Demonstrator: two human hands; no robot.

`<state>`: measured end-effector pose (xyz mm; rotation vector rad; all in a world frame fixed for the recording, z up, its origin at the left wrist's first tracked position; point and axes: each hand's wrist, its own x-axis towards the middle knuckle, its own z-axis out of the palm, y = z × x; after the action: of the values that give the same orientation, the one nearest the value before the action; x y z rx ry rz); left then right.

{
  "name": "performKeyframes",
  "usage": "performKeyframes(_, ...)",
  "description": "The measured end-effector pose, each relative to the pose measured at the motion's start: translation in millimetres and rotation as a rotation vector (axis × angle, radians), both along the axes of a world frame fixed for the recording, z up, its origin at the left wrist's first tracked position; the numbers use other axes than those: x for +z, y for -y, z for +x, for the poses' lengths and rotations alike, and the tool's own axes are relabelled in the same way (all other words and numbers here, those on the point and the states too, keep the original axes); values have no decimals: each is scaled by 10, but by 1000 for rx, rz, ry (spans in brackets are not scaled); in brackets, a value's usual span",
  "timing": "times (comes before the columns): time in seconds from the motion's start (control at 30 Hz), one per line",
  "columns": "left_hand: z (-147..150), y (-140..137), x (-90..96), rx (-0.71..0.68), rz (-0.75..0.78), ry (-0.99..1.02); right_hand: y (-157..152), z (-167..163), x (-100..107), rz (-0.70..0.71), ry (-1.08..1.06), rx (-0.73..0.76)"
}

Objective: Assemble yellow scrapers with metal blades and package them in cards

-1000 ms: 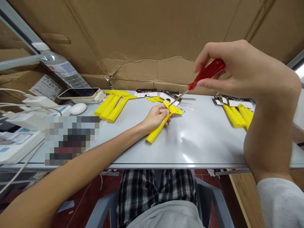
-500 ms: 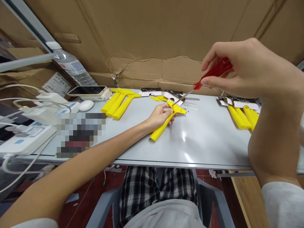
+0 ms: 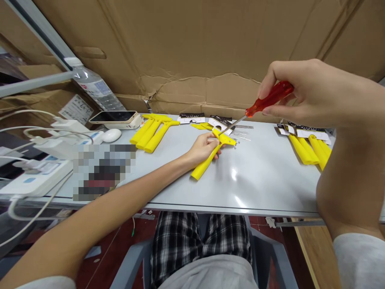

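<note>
A yellow T-shaped scraper handle (image 3: 206,163) lies tilted over the table, gripped near its head by my left hand (image 3: 205,148). My right hand (image 3: 296,94), raised above the table, is closed on the red handle of a screwdriver (image 3: 267,99). The metal shaft slants down to the left, its tip at the head of the yellow scraper handle. Tiny screws (image 3: 236,143) lie just right of that head. Behind it are thin metal blades (image 3: 241,136) and black-and-white cards (image 3: 221,121). Whether a screw sits under the tip is too small to tell.
Several yellow scraper handles (image 3: 153,132) lie at the back left. Carded yellow scrapers (image 3: 303,149) lie on the right, partly behind my right forearm. A phone (image 3: 116,117), a white mouse (image 3: 111,135), a water bottle (image 3: 98,86) and power strips with cables (image 3: 39,176) crowd the left. Cardboard (image 3: 192,48) stands behind.
The view has shifted slightly. My right hand and the screwdriver handle sit a little lower, and the fingers have shifted on the handle. My left hand keeps its hold on the scraper handle.
</note>
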<state>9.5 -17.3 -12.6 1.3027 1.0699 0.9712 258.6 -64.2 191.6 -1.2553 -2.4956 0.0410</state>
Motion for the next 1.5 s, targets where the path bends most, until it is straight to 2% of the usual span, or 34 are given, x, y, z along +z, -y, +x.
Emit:
performKeyframes(0.1,2,0,-1,1,3,-5,28,-32,1,19,-18,23)
performKeyframes(0.37,4,15,-5,-11,-11,21,-22,-89,-5,177,26,-93)
performKeyframes(0.63,16,26,29,-3,-5,-6,6,-62,2,55,12,-41)
performKeyframes(0.87,10,19,3,-2,-11,4,-46,-70,-17,169,28,-69)
performKeyframes(1.1,18,22,24,15,-10,3,27,-96,-16,16,-25,-37)
performKeyframes(1.3,13,29,16,-4,4,-7,30,-146,-25,153,-13,-84)
performKeyframes(1.5,0,19,-5,-18,25,-9,37,-110,-34,45,-37,-66)
